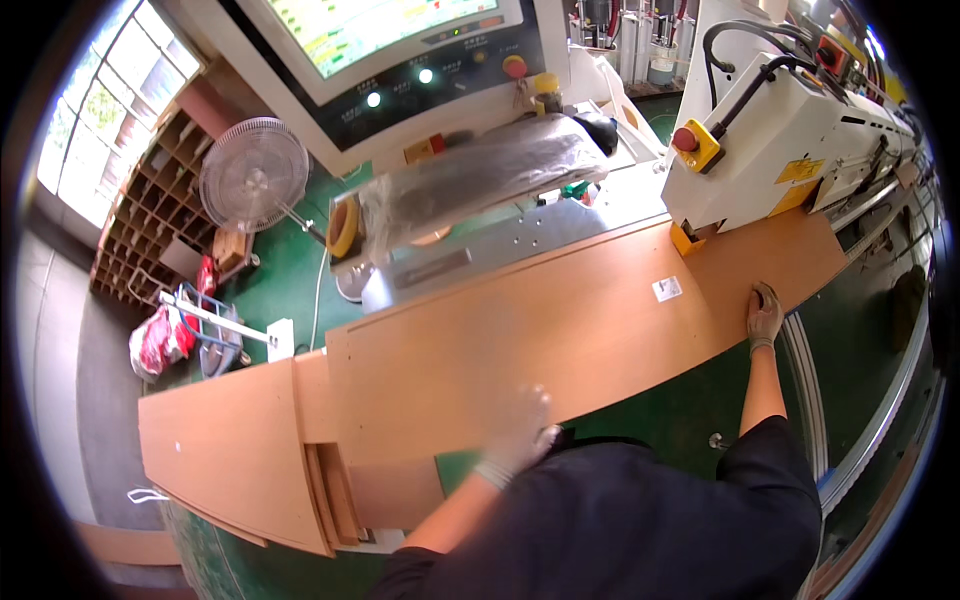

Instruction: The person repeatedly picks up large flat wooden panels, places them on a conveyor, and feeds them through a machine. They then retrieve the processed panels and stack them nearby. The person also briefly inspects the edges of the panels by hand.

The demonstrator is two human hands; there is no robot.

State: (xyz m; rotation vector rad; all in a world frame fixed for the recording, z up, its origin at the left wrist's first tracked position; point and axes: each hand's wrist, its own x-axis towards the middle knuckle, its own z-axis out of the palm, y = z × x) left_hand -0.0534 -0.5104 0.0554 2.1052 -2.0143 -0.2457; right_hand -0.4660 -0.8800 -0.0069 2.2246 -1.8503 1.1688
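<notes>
A long light-brown wood panel [590, 325] with a white label [667, 289] lies across the machine bed in front of me. My left hand [515, 435], in a pale glove and blurred, is at its near edge with fingers apart, holding nothing. A second brown board [780, 262] lies beside the panel's right end, partly under the machine head. My right hand [765, 315], also gloved, has its fingers curled over that board's near edge. What the thumb does underneath is hidden.
The white machine head [745, 165] carries a red stop button [685, 139]. Stacked brown panels [220, 440] stand at the left. A control screen [390, 30], a plastic-wrapped beam [480, 175] and a fan [255, 175] are farther back. Metal rails [805, 385] run at the right.
</notes>
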